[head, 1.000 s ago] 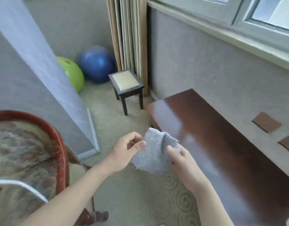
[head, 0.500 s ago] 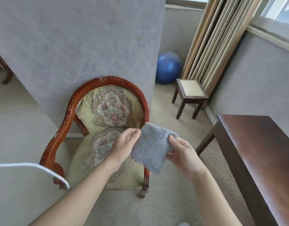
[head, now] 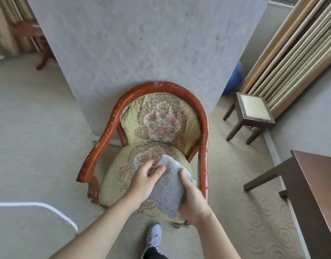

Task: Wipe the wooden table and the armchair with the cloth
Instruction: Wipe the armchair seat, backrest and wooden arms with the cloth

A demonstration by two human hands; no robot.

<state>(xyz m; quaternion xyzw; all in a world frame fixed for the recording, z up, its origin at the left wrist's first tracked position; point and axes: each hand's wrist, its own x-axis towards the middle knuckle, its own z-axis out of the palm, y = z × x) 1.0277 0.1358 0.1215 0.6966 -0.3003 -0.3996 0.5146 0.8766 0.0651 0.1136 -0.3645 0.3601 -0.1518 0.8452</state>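
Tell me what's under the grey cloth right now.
Below the cloth, held by the left hand and right hand, lies the armchair seat's floral cushion. The part directly beneath is hidden; contact is unclear.

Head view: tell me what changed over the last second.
The view swung left from the table to face the armchair squarely. Both hands carried the cloth over the seat. Unchanged: left hand and right hand both still grip the cloth; the stool stays by the curtain.

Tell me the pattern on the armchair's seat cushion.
Head view: the yellow seat cushion carries a woven floral medallion with scrolls in red and brown, matching the backrest.
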